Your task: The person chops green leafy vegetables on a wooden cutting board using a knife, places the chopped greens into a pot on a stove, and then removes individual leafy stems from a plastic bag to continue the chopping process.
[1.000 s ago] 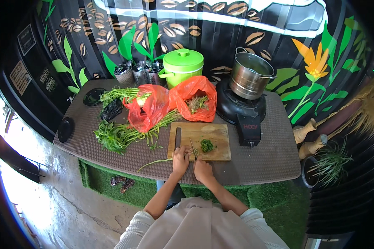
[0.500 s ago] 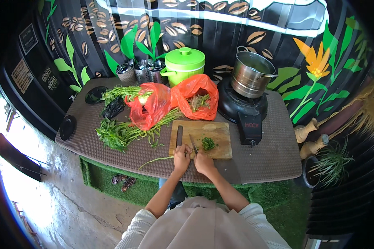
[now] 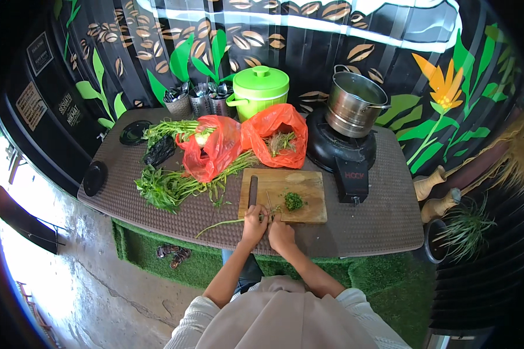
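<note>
At the near-left part of a wooden cutting board [image 3: 310, 185], my left hand [image 3: 254, 225] is closed around a thin green stem [image 3: 218, 224]. The stem's long end trails left over the table. Close beside it, my right hand [image 3: 281, 234] grips a knife [image 3: 268, 199], whose narrow blade points away from me over the board; its handle is hidden in my fingers. Small cut green bits lie between my fingertips. A little pile of chopped green herbs [image 3: 294, 202] sits on the board, right of the blade.
Leafy green stalks [image 3: 169, 189] and two red plastic bags [image 3: 212, 148] lie beyond the board to the left. A steel pot [image 3: 355, 104] stands on a black portable stove [image 3: 340, 154] at the right. Behind are a green lidded container [image 3: 261, 90] and cutlery holders [image 3: 199, 104].
My right hand has shifted slightly left, closer to my left hand, and the knife has come more upright in view. My left hand stays nearly in place with the stem.
</note>
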`<state>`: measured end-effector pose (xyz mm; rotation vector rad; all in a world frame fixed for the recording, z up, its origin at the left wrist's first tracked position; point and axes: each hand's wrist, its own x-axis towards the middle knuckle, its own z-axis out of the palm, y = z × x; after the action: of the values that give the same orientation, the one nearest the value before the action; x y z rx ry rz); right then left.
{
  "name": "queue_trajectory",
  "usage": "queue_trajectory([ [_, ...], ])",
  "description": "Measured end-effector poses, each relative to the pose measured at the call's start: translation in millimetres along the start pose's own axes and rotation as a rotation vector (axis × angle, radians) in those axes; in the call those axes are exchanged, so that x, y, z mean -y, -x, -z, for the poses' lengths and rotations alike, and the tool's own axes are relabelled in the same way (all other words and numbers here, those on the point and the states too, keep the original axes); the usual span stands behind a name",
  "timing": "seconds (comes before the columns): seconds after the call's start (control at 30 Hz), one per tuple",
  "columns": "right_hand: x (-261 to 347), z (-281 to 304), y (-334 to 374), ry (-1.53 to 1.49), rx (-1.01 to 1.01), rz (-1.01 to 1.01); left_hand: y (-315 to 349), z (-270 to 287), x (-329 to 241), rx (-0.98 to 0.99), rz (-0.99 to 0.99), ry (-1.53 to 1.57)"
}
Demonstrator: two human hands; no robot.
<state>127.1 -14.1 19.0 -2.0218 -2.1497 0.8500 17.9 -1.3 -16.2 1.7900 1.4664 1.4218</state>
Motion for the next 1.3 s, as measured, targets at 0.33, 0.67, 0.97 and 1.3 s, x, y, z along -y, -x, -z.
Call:
queue_trajectory([
  [0.33,4,-4,0,-0.051,-0.094,0.010,-13,1,6,0.068,0.205,0.125],
  [0.67,-1,-12,1,-0.061,-0.197,0.109,-12,4,6,0.097,0.143,0.014],
  [0.97,-2,-22,3,-0.033,-0.175,0.077,-7,11,-5,0.082,0.059,-0.003],
  [1.3,-10,-8,2,-0.026,-0.173,0.049,-13,10,1,0.107,-0.009,-0.333],
])
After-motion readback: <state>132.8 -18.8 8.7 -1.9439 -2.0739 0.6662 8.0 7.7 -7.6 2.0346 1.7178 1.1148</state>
